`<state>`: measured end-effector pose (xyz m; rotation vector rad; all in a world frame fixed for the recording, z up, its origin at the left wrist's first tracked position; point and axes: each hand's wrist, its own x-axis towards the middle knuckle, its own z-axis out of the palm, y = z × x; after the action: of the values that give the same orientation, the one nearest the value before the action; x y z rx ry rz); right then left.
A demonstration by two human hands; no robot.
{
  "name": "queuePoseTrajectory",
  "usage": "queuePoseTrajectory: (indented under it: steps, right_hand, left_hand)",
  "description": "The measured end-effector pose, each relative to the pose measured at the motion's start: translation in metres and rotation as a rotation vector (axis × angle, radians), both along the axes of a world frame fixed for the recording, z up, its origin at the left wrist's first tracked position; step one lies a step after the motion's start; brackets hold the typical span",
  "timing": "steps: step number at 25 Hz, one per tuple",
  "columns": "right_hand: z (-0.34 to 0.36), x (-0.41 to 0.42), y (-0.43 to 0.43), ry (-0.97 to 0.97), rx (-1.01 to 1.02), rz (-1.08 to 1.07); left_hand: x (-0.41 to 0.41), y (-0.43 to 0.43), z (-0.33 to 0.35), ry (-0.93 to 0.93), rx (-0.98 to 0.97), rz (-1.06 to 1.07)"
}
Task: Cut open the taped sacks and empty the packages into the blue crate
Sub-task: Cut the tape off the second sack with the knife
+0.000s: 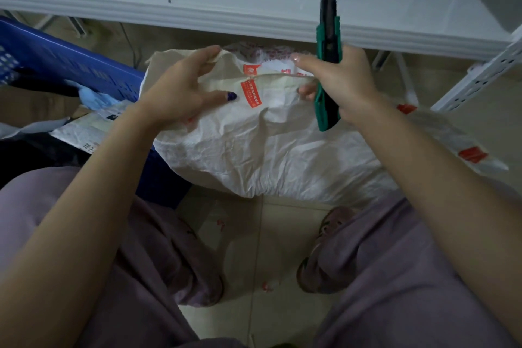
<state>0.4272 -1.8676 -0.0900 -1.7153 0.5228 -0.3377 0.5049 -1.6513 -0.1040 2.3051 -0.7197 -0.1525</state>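
Observation:
A white woven sack (262, 147) with red-printed tape lies on the floor between my knees, its mouth toward the shelf. My left hand (180, 87) holds the sack's upper left edge, thumb spread over the fabric. My right hand (341, 82) grips a green utility knife (327, 59) with its dark blade pointing up and away, while its fingertips also pinch the sack's edge by the tape. The blue crate (70, 65) stands at the left, with packages (90, 127) in it.
A white metal shelf (254, 8) runs across just above the sack, and its perforated upright (480, 73) stands at the right. More taped sack material (452, 144) lies to the right. My legs and shoes fill the foreground on tan floor tiles.

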Motion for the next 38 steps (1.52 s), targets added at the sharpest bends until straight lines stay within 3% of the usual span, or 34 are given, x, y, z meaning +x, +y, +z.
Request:
queuePoseTrajectory:
  steps: [5,13,17,21,25,29,33,38]
  right_hand:
    - [-0.016,0.006,-0.002,0.276,0.294,0.144]
    - [-0.027,0.014,0.007,0.376,0.067,0.091]
    - [-0.021,0.018,-0.001,0.271,0.055,-0.033]
    - [-0.011,0.019,0.003,-0.023,0.214,-0.193]
    - [-0.006,0.016,0.002,-0.273,0.19,-0.09]
    - [-0.013,0.013,-0.003,-0.221,-0.024,-0.04]
    - [-0.019,0.012,0.009,-0.184,-0.05,-0.015]
    - [-0.014,0.004,0.009,-0.169,-0.093,0.021]
  left_hand:
    - [-0.006,0.01,0.001,-0.006,0.06,-0.022]
    - [-0.013,0.013,0.006,-0.014,0.076,-0.032]
    - [-0.012,0.013,0.008,0.023,0.082,-0.038]
    - [-0.014,0.007,0.006,0.071,0.148,-0.082]
    - [-0.013,0.009,0.014,0.005,0.121,-0.003]
    - [-0.02,0.014,0.018,0.009,0.167,0.061]
    - [-0.029,-0.012,0.014,-0.002,0.117,0.03]
    - [-0.019,-0.036,-0.001,0.005,-0.21,0.307]
